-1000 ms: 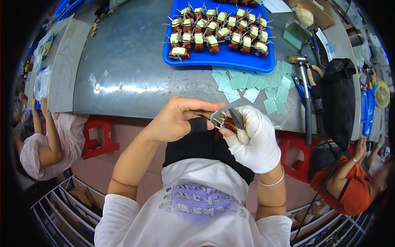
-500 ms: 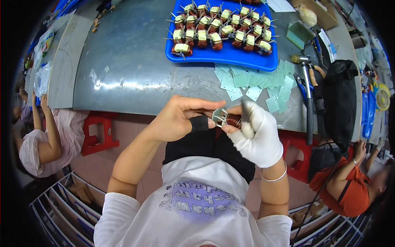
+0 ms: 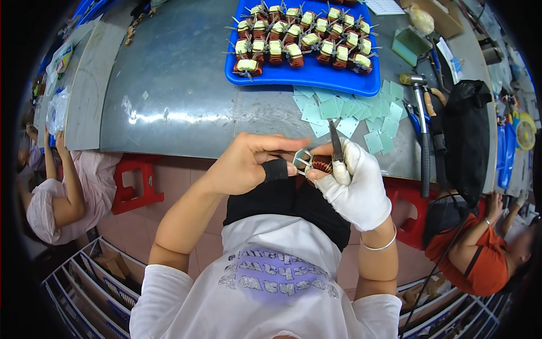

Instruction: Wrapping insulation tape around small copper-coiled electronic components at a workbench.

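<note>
Just past the bench's near edge, my left hand [image 3: 243,164], with a black wrap on the thumb, pinches a small pale green plate [image 3: 299,156]. Facing that plate is a copper-wound coil [image 3: 322,164], whose silvery wire leads reach the plate; I cannot tell whether they pass through it. The fingers of my right hand [image 3: 360,192], in a white glove with bare fingertips, grip the coil. A dark, pointed tool [image 3: 336,142] also sticks up out of this hand; its lower part is hidden, so its kind is unclear.
A blue tray [image 3: 305,83] with rows of similar coils stands at the back. Loose green plates [image 3: 344,110] lie before it. Right of them are a hammer [image 3: 420,107] and a black bag [image 3: 466,135]. People sit on both sides, near red stools [image 3: 132,183].
The pointed tool in my right hand has swung more upright and shows more of its length. My right hand has shifted slightly down; the left hand has barely moved.
</note>
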`<act>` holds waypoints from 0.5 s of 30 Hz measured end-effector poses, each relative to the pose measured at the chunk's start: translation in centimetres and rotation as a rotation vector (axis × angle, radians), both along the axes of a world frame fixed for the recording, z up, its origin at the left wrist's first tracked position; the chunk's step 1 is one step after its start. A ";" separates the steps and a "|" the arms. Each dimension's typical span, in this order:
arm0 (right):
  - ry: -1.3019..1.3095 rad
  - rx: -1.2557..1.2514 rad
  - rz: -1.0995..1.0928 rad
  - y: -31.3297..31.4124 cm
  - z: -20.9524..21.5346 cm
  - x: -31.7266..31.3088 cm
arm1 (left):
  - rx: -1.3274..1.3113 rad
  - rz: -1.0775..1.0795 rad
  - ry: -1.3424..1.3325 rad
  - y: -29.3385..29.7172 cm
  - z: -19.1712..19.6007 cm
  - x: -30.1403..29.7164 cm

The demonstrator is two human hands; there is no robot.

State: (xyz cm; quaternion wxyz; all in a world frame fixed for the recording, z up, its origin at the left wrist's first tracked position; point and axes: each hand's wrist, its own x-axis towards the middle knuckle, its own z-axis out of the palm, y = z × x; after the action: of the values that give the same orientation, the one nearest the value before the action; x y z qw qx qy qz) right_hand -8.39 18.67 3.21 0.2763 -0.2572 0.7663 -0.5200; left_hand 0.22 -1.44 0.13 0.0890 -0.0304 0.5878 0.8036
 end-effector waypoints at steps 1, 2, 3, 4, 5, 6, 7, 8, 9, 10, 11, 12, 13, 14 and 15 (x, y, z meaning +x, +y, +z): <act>0.035 -0.003 0.017 0.1 0.0 0.0 | -0.005 -0.008 0.005 0.0 0.1 0.0; 0.034 -0.003 0.017 0.0 0.0 0.0 | -0.009 -0.017 0.010 0.0 0.1 -0.1; -0.120 -0.057 -0.047 -0.2 0.0 0.1 | -0.009 -0.018 0.010 0.2 0.3 -0.1; -0.275 -0.111 -0.111 -0.4 0.1 0.2 | -0.011 0.023 0.014 0.5 0.6 -0.1; -0.322 -0.137 -0.134 -0.6 0.5 0.3 | -0.013 0.065 0.018 0.8 0.7 -0.1; -0.323 -0.138 -0.133 -0.7 0.6 0.2 | -0.014 0.066 0.018 0.9 0.6 0.0; -0.345 -0.155 -0.165 -0.8 0.6 0.1 | 0.006 0.099 0.037 1.1 0.3 0.0; -0.366 -0.170 -0.198 -0.9 0.7 0.0 | 0.027 0.131 0.058 1.2 0.1 -0.1; -0.368 -0.169 -0.200 -0.8 0.7 0.0 | 0.028 0.129 0.059 1.1 0.1 -0.1; -0.367 -0.169 -0.201 -0.8 0.8 0.0 | 0.052 0.100 0.052 0.9 0.2 0.0; -0.397 -0.137 -0.236 -0.9 1.2 0.1 | 0.074 0.072 0.046 0.7 0.2 0.0; -0.427 -0.106 -0.270 -1.0 1.4 0.1 | 0.074 0.073 0.047 0.7 0.2 -0.1; -0.426 -0.106 -0.270 -1.1 1.6 0.2 | 0.069 0.070 0.057 0.8 0.2 -0.1; -0.440 -0.105 -0.290 -1.3 1.6 0.3 | 0.063 0.069 0.065 0.8 0.1 -0.1; -0.454 -0.104 -0.311 -1.4 1.6 0.4 | 0.062 0.071 0.065 0.8 0.1 -0.1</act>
State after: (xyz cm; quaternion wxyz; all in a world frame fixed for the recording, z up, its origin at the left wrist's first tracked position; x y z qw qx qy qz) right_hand -8.00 17.29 4.84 0.3444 -0.0274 0.6874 -0.6388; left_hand 0.13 -0.59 0.21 0.0423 -0.0224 0.5638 0.8245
